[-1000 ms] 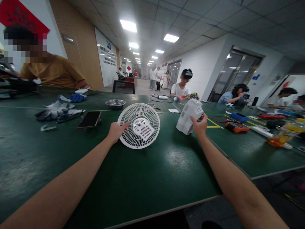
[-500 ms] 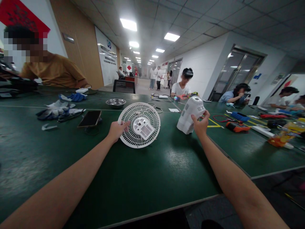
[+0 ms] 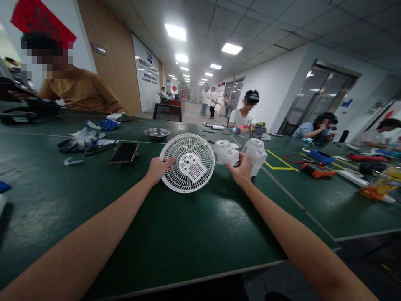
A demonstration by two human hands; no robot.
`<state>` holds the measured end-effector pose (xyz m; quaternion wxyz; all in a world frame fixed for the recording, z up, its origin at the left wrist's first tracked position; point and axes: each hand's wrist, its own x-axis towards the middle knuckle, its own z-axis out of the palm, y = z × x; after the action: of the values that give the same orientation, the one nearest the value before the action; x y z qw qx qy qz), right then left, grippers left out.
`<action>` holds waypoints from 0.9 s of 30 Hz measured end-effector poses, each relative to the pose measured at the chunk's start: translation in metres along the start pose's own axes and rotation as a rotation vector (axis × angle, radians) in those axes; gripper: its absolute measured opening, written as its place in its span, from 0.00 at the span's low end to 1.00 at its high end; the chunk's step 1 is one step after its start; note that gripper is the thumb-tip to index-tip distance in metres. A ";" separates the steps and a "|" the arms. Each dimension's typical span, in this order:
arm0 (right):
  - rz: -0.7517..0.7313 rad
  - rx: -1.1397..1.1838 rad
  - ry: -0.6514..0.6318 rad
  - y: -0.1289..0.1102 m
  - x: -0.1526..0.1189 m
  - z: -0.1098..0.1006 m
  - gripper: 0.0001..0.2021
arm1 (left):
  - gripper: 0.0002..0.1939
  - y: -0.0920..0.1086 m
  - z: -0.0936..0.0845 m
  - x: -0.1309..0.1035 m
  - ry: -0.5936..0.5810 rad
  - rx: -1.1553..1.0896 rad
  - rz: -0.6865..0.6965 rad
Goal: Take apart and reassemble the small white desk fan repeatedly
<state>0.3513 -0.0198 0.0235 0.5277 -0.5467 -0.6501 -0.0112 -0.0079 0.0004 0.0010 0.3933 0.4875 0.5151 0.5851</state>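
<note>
Moved inward since the earlier frame, the right hand [image 3: 242,170] now grips a small white housing [image 3: 225,153] near centre; a taller white housing [image 3: 257,155] shows just right of it. Clamped on the rim of a round white grille [image 3: 202,152], the left hand [image 3: 158,168] is above the green bench [image 3: 188,234], left of both housings.

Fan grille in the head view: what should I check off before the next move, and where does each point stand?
1. Left hand on the grille rim: ok.
2. Right hand firmly gripping one housing: cannot tell.
3. Gap between grille and left white housing: cannot tell.
4. Phone clear of the left hand: ok.
5. Right white housing fully in view: not ok, partly covered.
</note>
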 end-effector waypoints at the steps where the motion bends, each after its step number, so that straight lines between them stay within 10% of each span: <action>1: 0.029 -0.015 -0.046 0.001 -0.003 0.006 0.34 | 0.14 0.000 0.000 0.000 -0.006 0.001 0.000; 11: 0.154 -0.314 -0.413 0.018 -0.007 0.019 0.34 | 0.11 0.012 0.000 -0.008 -0.022 -0.002 -0.034; 19: -0.074 -0.039 -0.248 -0.014 -0.005 0.006 0.20 | 0.11 0.014 0.000 -0.010 -0.029 -0.015 -0.041; 27: 0.707 0.905 -0.786 -0.075 -0.042 0.031 0.18 | 0.13 0.009 -0.001 -0.008 -0.030 0.005 0.015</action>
<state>0.2697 -0.0609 0.0223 0.4013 -0.4154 -0.5164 0.6323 -0.0066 -0.0085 0.0090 0.3952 0.5010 0.5069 0.5795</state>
